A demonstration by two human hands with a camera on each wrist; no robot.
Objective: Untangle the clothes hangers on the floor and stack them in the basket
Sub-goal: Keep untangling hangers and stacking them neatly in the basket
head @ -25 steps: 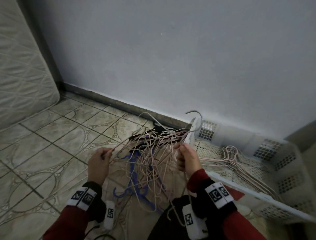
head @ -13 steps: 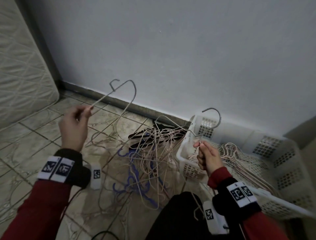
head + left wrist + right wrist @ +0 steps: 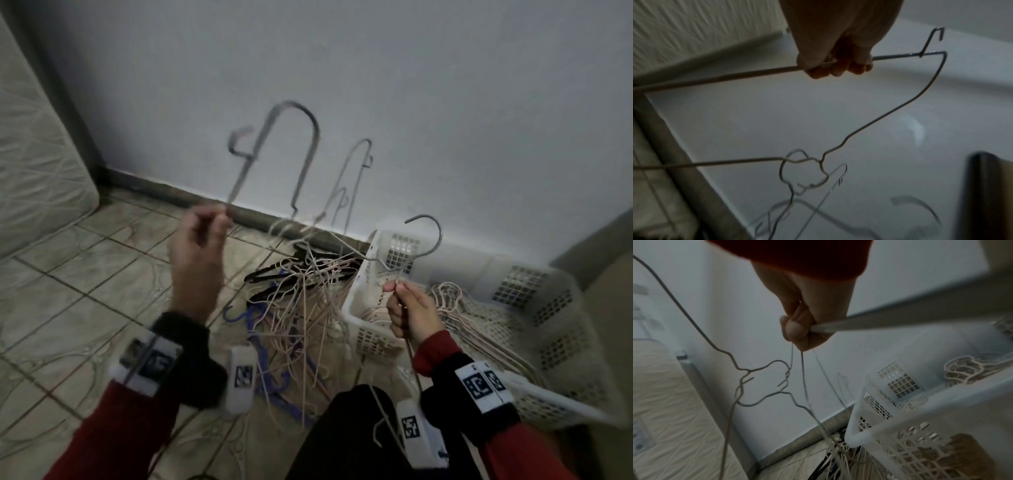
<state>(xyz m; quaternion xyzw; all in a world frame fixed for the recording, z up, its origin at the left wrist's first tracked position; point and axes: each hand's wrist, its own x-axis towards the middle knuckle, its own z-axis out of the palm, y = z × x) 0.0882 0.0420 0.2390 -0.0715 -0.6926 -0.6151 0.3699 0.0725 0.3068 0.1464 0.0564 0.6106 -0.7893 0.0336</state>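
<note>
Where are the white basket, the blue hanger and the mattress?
white basket (image 3: 356, 270): head view, near-left corner rim.
blue hanger (image 3: 255, 320): head view, strand in the floor tangle.
mattress (image 3: 37, 171): head view, quilted side face.

Both hands raised, each gripping wire.
The left hand (image 3: 198, 263) is lifted higher, fingers curled; the right hand (image 3: 409, 310) pinches lower, red sleeves showing.

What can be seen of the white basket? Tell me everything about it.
The basket is a low, wide, rectangular tub of white plastic, with walls pierced by grids of small square holes and a smooth rolled rim. It sits upright on the tiled floor by the wall, to the person's right. Pale pink wire hangers lie stacked inside. The tangled pile lies against its left end, and the right hand holds a hanger over its near corner.
</note>
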